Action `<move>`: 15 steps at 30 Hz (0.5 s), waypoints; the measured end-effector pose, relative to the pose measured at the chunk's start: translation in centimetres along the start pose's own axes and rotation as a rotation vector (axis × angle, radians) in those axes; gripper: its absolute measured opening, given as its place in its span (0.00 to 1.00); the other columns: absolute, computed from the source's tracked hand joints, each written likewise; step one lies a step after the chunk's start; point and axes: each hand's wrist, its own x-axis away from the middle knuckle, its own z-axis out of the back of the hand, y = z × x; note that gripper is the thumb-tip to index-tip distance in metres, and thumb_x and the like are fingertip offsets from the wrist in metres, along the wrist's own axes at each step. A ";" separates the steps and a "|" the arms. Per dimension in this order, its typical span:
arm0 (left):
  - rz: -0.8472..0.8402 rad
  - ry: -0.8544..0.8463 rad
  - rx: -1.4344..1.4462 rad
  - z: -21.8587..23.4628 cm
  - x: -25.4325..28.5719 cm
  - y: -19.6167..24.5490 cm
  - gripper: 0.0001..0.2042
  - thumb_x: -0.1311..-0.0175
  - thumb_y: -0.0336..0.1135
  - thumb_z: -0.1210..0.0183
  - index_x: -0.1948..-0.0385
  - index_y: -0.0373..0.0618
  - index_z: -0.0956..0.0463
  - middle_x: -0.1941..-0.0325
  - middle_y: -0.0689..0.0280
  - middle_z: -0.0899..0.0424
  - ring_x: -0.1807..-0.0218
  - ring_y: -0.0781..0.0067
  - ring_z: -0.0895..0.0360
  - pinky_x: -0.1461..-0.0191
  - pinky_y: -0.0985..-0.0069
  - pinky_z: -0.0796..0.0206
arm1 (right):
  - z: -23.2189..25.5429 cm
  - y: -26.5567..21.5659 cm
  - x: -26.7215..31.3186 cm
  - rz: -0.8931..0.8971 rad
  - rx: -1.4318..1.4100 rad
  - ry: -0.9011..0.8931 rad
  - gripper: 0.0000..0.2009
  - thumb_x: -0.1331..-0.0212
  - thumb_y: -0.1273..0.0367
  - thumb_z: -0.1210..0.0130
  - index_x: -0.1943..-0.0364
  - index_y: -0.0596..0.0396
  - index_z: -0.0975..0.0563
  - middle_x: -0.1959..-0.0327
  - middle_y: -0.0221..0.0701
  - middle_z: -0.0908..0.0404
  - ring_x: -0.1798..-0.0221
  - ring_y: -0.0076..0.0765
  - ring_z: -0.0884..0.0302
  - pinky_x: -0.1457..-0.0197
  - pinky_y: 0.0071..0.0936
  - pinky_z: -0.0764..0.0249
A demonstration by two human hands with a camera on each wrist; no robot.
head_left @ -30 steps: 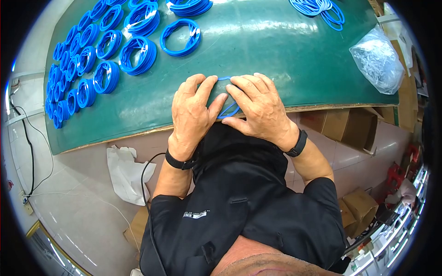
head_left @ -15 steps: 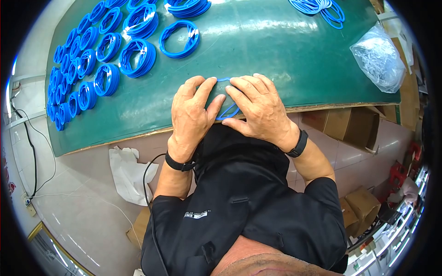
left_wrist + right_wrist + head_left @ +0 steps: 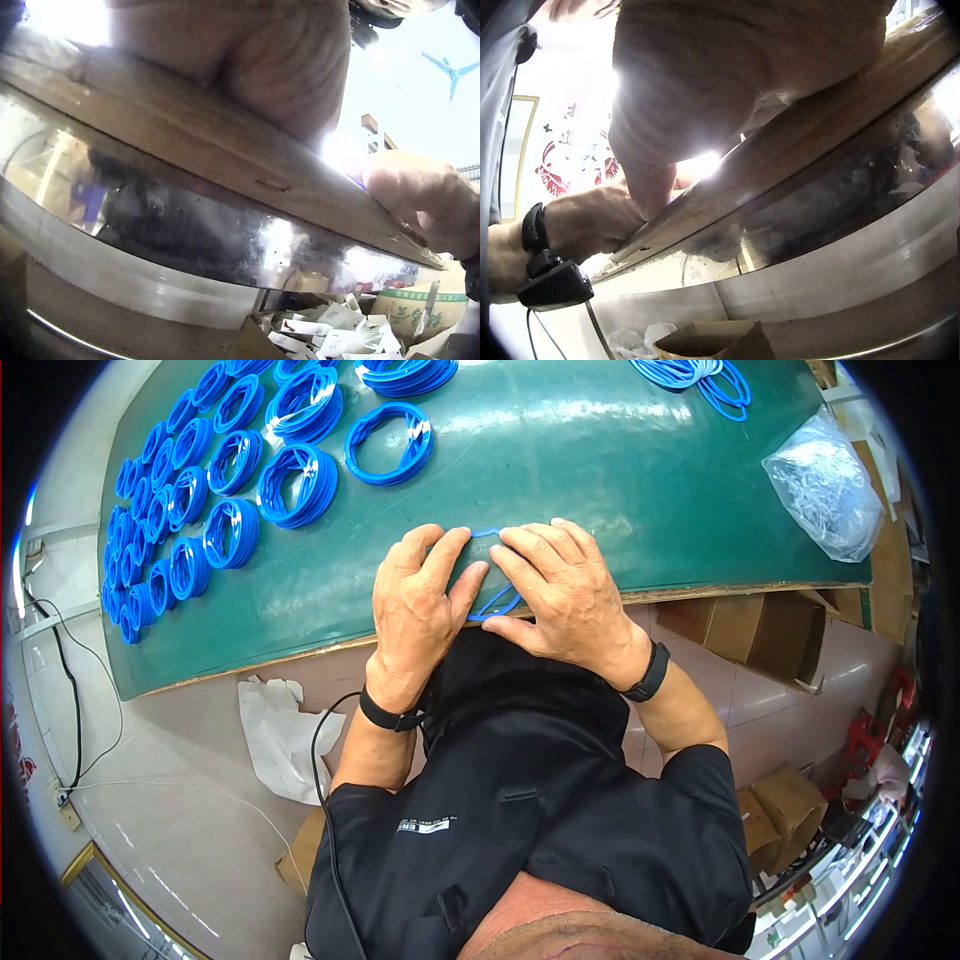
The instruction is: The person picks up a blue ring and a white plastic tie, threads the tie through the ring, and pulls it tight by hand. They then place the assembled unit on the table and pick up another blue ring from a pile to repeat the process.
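A blue cable (image 3: 492,600) runs between the two hands at the table's near edge, its rest hidden under the palms and fingers. My left hand (image 3: 415,595) grips its left side with bent fingers, index fingertip at the upper strand and thumb stretched toward the middle. On the other side my right hand (image 3: 565,595) grips it too, fingertips over the upper strand and thumb by the lower one. Both hands rest low over the green table (image 3: 560,470). In the wrist views, the left palm (image 3: 277,67) and right palm (image 3: 697,82) lie close over the wooden edge.
Coiled blue cables (image 3: 297,485) stand in rows and stacks at the left; one single coil (image 3: 388,445) lies nearer the middle. Loose blue cable (image 3: 690,375) lies at the back right, near a clear bag of small pieces (image 3: 825,490). Cardboard boxes (image 3: 745,635) sit below the table.
The head view shifts very slightly. Both hands and the blue cable between them keep nearly the same position.
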 end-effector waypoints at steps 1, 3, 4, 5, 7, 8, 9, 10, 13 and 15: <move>-0.001 -0.002 0.000 0.0 0.0 0.0 0.21 0.38 0.37 0.19 0.43 0.44 0.11 0.45 0.57 0.14 0.50 0.51 0.15 0.46 0.57 0.22 | 0.0 0.0 0.0 0.002 0.000 0.002 0.38 0.44 0.45 0.24 0.35 0.55 0.16 0.32 0.38 0.18 0.28 0.49 0.22 0.18 0.56 0.32; -0.003 0.001 0.001 -0.1 0.1 -0.1 0.21 0.38 0.37 0.20 0.43 0.45 0.11 0.45 0.57 0.14 0.49 0.52 0.15 0.46 0.57 0.23 | 0.0 0.0 0.0 0.002 0.001 0.003 0.37 0.43 0.45 0.24 0.35 0.55 0.16 0.32 0.38 0.18 0.28 0.49 0.22 0.18 0.56 0.32; -0.004 0.002 0.001 -0.1 0.1 -0.1 0.21 0.38 0.37 0.20 0.43 0.45 0.11 0.45 0.58 0.14 0.49 0.52 0.15 0.46 0.58 0.23 | 0.0 0.0 0.0 0.003 0.003 0.005 0.37 0.43 0.45 0.24 0.35 0.55 0.16 0.32 0.38 0.18 0.28 0.49 0.22 0.18 0.56 0.32; -0.005 0.002 0.001 -0.1 0.1 0.0 0.21 0.38 0.37 0.20 0.43 0.45 0.11 0.45 0.58 0.14 0.49 0.52 0.15 0.46 0.58 0.23 | 0.0 0.0 0.1 0.004 0.006 0.006 0.37 0.43 0.44 0.24 0.35 0.55 0.16 0.32 0.38 0.18 0.28 0.49 0.22 0.18 0.56 0.32; 0.003 0.001 0.000 -0.1 0.1 0.1 0.21 0.38 0.36 0.20 0.43 0.45 0.11 0.45 0.58 0.14 0.50 0.53 0.15 0.46 0.58 0.23 | -0.1 0.0 0.1 0.002 0.008 0.009 0.37 0.43 0.44 0.25 0.35 0.55 0.16 0.32 0.37 0.18 0.28 0.49 0.22 0.18 0.55 0.32; 0.007 0.000 -0.001 -0.1 0.1 0.1 0.21 0.38 0.36 0.20 0.43 0.45 0.11 0.45 0.58 0.14 0.50 0.53 0.15 0.46 0.58 0.23 | -0.1 0.0 0.1 0.002 0.011 0.010 0.37 0.42 0.44 0.25 0.35 0.55 0.16 0.32 0.37 0.18 0.28 0.49 0.22 0.18 0.55 0.32; 0.006 -0.001 -0.001 -0.1 0.1 0.1 0.21 0.38 0.36 0.20 0.43 0.45 0.11 0.45 0.58 0.14 0.50 0.53 0.15 0.46 0.58 0.23 | -0.1 0.0 0.1 0.002 0.012 0.011 0.37 0.42 0.44 0.25 0.35 0.55 0.16 0.32 0.37 0.18 0.28 0.49 0.22 0.18 0.55 0.32; 0.004 0.004 -0.002 -0.1 0.2 0.1 0.21 0.38 0.36 0.20 0.43 0.45 0.11 0.45 0.58 0.14 0.50 0.53 0.15 0.46 0.58 0.24 | -0.1 0.0 0.1 0.001 0.012 0.012 0.37 0.42 0.44 0.25 0.35 0.55 0.16 0.32 0.37 0.18 0.28 0.49 0.22 0.18 0.55 0.32; -0.004 0.010 -0.003 -0.2 0.2 0.0 0.21 0.38 0.36 0.20 0.44 0.45 0.11 0.46 0.59 0.14 0.50 0.54 0.15 0.46 0.59 0.24 | 0.0 -0.1 0.2 -0.002 0.017 0.009 0.37 0.42 0.44 0.25 0.35 0.55 0.16 0.32 0.37 0.17 0.28 0.48 0.22 0.18 0.55 0.32; -0.004 0.017 -0.008 -0.2 0.3 0.0 0.21 0.38 0.36 0.20 0.44 0.45 0.11 0.46 0.59 0.13 0.50 0.54 0.15 0.46 0.59 0.24 | 0.0 0.0 0.2 -0.003 0.016 0.011 0.37 0.42 0.44 0.25 0.35 0.55 0.16 0.32 0.37 0.17 0.27 0.48 0.21 0.18 0.55 0.32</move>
